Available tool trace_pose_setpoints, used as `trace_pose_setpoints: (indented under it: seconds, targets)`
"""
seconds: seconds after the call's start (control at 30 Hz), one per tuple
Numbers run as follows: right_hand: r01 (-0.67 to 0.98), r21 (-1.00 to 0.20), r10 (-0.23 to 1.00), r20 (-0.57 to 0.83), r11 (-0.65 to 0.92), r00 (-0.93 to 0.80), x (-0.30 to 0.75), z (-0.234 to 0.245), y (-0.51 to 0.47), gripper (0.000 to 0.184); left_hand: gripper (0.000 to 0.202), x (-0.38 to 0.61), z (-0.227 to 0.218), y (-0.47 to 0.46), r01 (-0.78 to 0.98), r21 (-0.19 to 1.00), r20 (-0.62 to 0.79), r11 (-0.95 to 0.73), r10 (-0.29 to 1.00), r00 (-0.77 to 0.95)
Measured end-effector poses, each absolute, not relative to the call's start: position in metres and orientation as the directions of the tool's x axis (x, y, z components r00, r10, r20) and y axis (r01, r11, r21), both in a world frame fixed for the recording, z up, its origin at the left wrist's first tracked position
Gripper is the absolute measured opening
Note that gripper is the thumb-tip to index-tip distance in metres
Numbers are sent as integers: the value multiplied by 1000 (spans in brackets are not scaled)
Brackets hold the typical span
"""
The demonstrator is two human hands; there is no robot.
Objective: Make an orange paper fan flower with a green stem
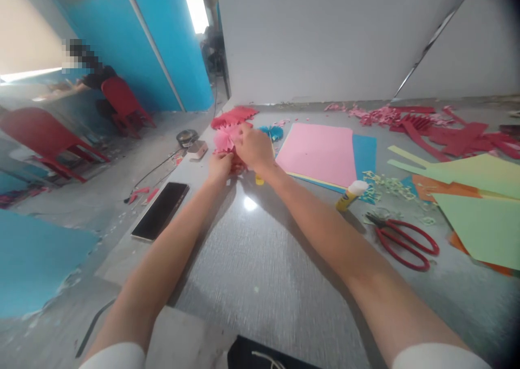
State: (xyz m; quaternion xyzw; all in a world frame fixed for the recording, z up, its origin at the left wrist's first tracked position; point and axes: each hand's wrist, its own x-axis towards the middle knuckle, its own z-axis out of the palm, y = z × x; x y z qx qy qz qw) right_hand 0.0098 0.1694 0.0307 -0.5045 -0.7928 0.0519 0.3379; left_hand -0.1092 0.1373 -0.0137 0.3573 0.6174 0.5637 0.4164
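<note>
My left hand (220,167) and my right hand (254,149) grip a crumpled, pleated piece of pink paper (223,140) from both sides, with my right hand on top. Just beyond it lies a red pleated paper fan (233,117), and a small blue paper fan (273,133) sits past my right hand. A small yellow object (259,180) shows below my right wrist. To the right are a pink paper sheet (317,155), a glue stick (351,195) and red-handled scissors (402,244).
A black phone (160,212) and a small round tin (187,138) lie left of my arms. Green and orange sheets (479,217) and red paper scraps (447,138) cover the table's right side. A seated person (97,79) and red chairs (44,136) are at back left.
</note>
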Motion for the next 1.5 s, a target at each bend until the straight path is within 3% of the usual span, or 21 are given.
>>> trace_pose_setpoints:
  seconds: [0.13, 0.3, 0.57, 0.77, 0.97, 1.17, 1.3, 1.37, 1.5]
  targets:
    - [823, -454, 907, 388, 342, -164, 29, 27, 174, 33, 22, -106, -14, 136, -89, 991, -133, 104, 890, -437]
    - [864, -406, 951, 205, 298, -232, 40, 18, 175, 45, 22, -102, -10, 132, -123, 990, -120, 71, 885, -450]
    - [869, -392, 939, 281, 302, -200, 45, 22, 180, 28, 17, -92, -4, 130, -216, 975, -140, 47, 890, -435]
    - [895, -382, 914, 400, 230, -65, 52, 32, 181, 37, 14, -83, -4, 137, -316, 947, -93, -53, 898, -429]
    - [798, -425, 837, 520, 426, -170, 49, 37, 182, 45, 10, -83, -1, 132, -202, 979, -88, 14, 928, -362]
    - [743, -417, 822, 475, 524, -313, 42, 43, 175, 38, 10, -86, -1, 129, -82, 992, -117, 95, 938, -327]
    - [747, -395, 824, 442, 534, -356, 44, 46, 169, 27, 15, -86, -2, 130, -110, 987, -151, 121, 932, -331]
    - [740, -409, 827, 434, 535, -358, 47, 48, 170, 23, 17, -86, -1, 130, -134, 980, -182, 144, 923, -340]
    - [776, -450, 864, 446, 442, -234, 60, 46, 184, 35, 21, -85, 0, 129, -150, 972, -224, 182, 911, -346]
